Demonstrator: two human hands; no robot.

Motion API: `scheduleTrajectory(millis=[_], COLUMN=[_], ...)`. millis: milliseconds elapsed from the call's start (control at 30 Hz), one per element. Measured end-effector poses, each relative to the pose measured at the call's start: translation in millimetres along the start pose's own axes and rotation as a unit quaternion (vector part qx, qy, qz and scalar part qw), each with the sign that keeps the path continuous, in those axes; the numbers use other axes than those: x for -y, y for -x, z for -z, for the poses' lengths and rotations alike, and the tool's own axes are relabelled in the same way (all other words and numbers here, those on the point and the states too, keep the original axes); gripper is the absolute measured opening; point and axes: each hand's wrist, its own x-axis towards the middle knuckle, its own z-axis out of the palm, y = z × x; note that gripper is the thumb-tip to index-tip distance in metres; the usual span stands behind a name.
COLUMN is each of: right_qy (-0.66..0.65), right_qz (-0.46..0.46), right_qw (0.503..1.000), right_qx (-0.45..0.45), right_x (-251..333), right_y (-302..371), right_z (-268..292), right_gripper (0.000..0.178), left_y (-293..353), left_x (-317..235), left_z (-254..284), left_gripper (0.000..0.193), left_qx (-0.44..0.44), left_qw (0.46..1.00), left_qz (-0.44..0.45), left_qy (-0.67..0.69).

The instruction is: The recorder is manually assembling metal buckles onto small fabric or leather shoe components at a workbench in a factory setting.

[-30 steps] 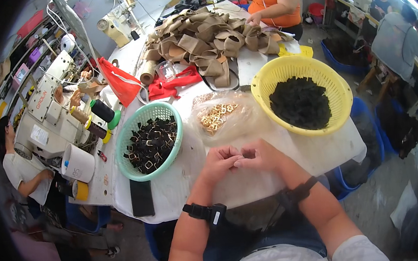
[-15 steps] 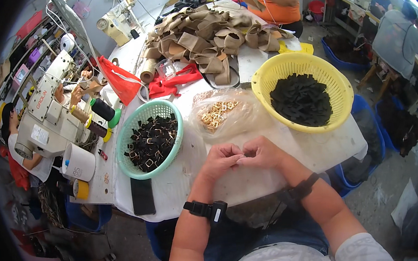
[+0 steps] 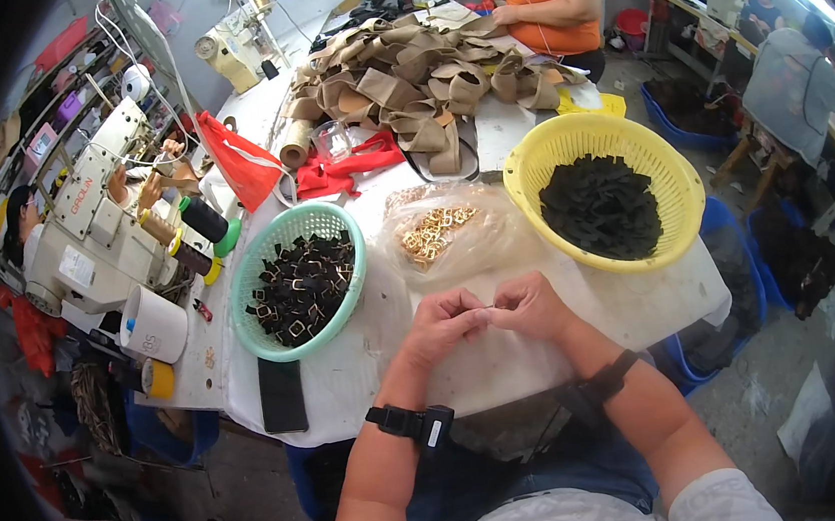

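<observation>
My left hand [image 3: 444, 324] and my right hand [image 3: 531, 308] meet fingertip to fingertip above the front of the white table [image 3: 494, 379]. Both are pinched closed, and whatever sits between the fingertips is hidden or too small to name. Just beyond them lies a clear plastic bag [image 3: 481, 244] with gold metal buckles [image 3: 435, 231] in it. To the left stands a mint-green basket [image 3: 349, 302] of black strips fitted with gold buckles [image 3: 302, 290]. On the right, a yellow basket [image 3: 681, 225] holds a heap of plain short black strips [image 3: 602, 211].
A dark phone [image 3: 283, 396] lies near the table's front left edge. Sewing machines [image 3: 93, 231] and thread cones [image 3: 205, 221] stand at left. Tan fabric pieces [image 3: 391, 87] are heaped at the back, near a person in orange [image 3: 553, 1]. Blue bins [image 3: 721, 332] sit below right.
My hands stay together, with the fingertips shifted slightly. The person in orange has lowered the tan piece and now has one hand raised.
</observation>
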Motion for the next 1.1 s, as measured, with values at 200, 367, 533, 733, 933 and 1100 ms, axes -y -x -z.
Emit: scheduleTrajectory(millis=[200,367,533,733,933,1100], right_qy=[0.017,-0.116,-0.195,-0.029,-0.131,-0.125], right_qz=[0.025,-0.009,-0.093,-0.022,-0.060,-0.072], right_qw=[0.998,0.990,0.973,0.999,0.990,0.989], right_qx=[0.052,0.077,0.078,0.004,-0.008,-0.015], right_x=[-4.6,-15.8,0.1,0.7,-7.4,-2.2], right_y=[-1.5,0.8,-0.2,-2.0,-5.5,-6.5], right_z=[0.9,0.1,4.5,1.3,-4.7,-4.0], right_gripper=[0.026,0.014,0.013,0.019,0.015,0.013], left_y=[-0.8,-3.1,-2.7,-4.5,-6.0,15.2], left_x=[5.7,2.3,1.2,4.3,6.6,-64.5], left_z=[6.1,5.1,4.5,6.9,11.0,-6.3], left_gripper=[0.006,0.007,0.009,0.009,0.007,0.013], left_qx=[-0.013,-0.020,-0.020,-0.043,-0.052,-0.172], left_qw=[1.000,0.997,0.998,0.999,0.998,0.952], left_qz=[0.012,0.030,0.021,0.014,-0.016,-0.023], left_qy=[0.020,0.070,0.047,-0.007,-0.009,-0.251])
